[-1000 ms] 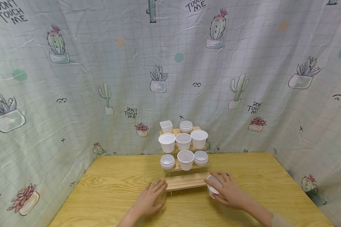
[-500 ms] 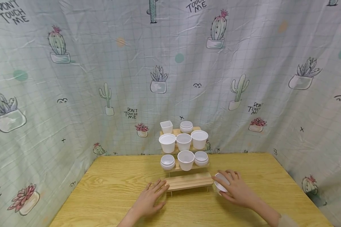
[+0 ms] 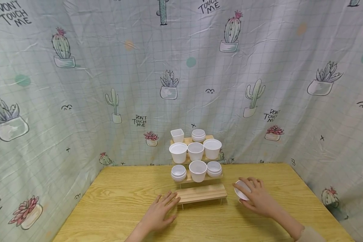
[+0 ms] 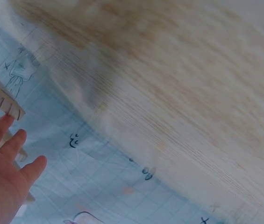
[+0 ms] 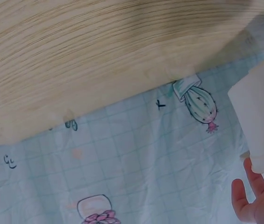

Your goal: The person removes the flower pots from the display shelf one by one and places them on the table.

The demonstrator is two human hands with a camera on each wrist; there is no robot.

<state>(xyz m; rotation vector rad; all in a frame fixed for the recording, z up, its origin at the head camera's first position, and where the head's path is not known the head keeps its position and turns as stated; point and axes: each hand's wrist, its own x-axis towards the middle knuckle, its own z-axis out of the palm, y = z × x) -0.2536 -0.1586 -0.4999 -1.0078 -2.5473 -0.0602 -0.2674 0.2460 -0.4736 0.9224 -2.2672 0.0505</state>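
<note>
My right hand [image 3: 258,199] grips a small white pot [image 3: 242,189] to the right of the wooden tiered stand, its fingers curled over the rim. In the right wrist view the pot [image 5: 259,112] shows its side wall, with the fingers at its edge. My left hand [image 3: 158,212] lies with extended fingers at the left end of the stand's bare lowest step [image 3: 202,193]. In the left wrist view, the fingertips [image 4: 17,138] are right at the grooved wooden step end [image 4: 4,103].
Several white pots stand on the upper tiers, including a square pot [image 3: 177,135], a round tapered pot [image 3: 198,172] and a ridged bowl-like pot [image 3: 214,169]. The stand is on a wood-grain table [image 3: 124,188]. A cactus-print curtain [image 3: 133,80] surrounds its back and sides.
My right hand has carried the white pot from the right end of the lowest step away to the right. The left hand has stayed in place.
</note>
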